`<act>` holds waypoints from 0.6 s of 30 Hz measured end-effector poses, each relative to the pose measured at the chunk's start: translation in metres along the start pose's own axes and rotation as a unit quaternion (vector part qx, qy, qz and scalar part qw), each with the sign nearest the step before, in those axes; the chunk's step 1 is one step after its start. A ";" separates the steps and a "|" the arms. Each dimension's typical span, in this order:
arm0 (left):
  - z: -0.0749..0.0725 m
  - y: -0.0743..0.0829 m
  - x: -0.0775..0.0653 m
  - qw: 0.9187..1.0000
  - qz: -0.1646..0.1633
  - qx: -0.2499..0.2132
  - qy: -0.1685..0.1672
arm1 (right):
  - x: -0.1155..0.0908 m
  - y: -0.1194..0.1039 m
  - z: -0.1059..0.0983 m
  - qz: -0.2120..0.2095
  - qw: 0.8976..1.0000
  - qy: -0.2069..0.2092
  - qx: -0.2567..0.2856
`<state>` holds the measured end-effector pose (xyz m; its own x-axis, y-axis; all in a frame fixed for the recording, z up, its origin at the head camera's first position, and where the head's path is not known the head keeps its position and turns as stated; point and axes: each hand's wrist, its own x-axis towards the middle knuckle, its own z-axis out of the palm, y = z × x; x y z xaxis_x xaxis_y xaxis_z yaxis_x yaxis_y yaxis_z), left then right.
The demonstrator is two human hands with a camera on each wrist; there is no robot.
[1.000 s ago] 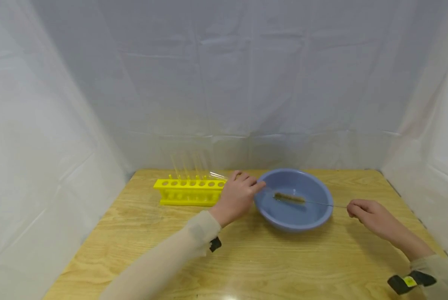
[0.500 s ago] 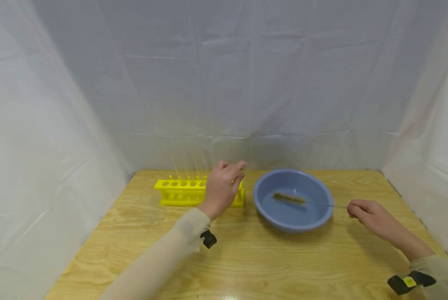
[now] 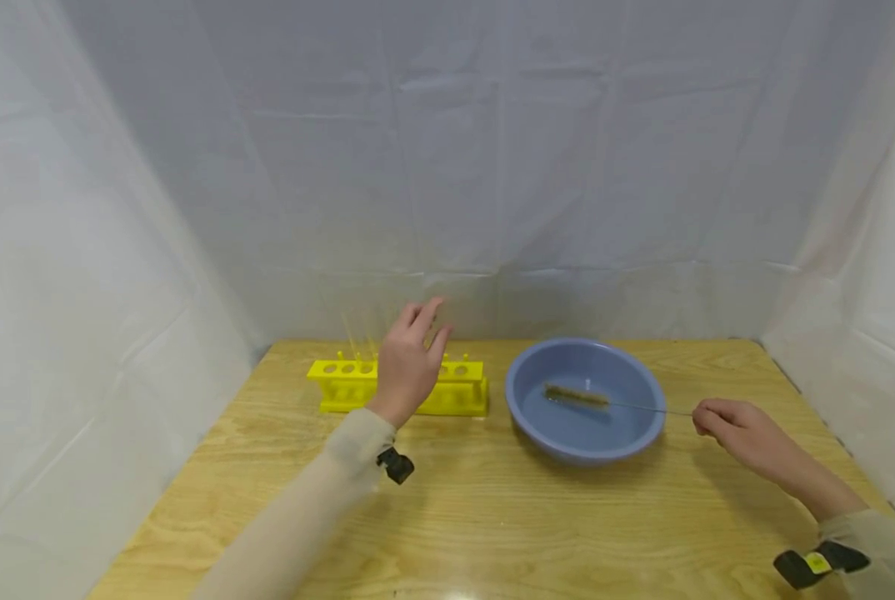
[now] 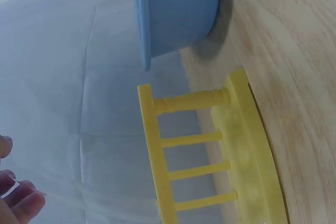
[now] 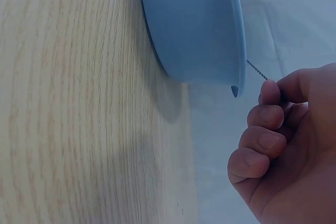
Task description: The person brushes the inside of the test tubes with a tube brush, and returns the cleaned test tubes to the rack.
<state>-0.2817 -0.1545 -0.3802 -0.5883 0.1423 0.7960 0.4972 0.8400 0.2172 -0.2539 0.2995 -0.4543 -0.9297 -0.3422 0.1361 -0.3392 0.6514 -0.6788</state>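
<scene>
My left hand is raised over the yellow test tube rack. At the edge of the left wrist view its fingertips pinch a clear glass test tube. The tube is faint and runs from the fingers toward the rack's top bar; I cannot tell whether it is in a hole. My right hand grips the thin twisted wire handle of a test tube brush, its brown bristles lying over the inside of the blue basin. In the right wrist view the curled fingers hold the wire.
Several clear tubes stand at the rack's left end, others perhaps behind my left hand. The blue basin stands right of the rack on the wooden table. White sheeting closes off the back and both sides.
My left hand has drawn the tube away from the brush and basin, leftward over the rack, turning it from lying slantwise toward upright. The right hand and brush stay still.
</scene>
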 end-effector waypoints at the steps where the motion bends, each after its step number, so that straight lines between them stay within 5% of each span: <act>1: -0.002 -0.001 0.000 1.000 -0.009 -0.005 -0.001 | 0.000 0.000 0.000 0.000 1.000 0.000 0.000; 8: -0.007 -0.009 -0.005 0.999 -0.049 -0.005 -0.012 | 0.000 0.001 0.001 -0.003 1.000 0.006 -0.004; 18: -0.015 -0.008 0.000 0.993 -0.081 0.084 0.010 | -0.002 0.001 0.003 -0.004 1.000 0.009 0.000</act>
<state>-0.2764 -0.1692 -0.3735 -0.6372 -0.0105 0.7706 0.2825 0.9271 0.2463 -0.2525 0.2990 -0.4575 -0.9292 -0.3359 0.1545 -0.3471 0.6486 -0.6774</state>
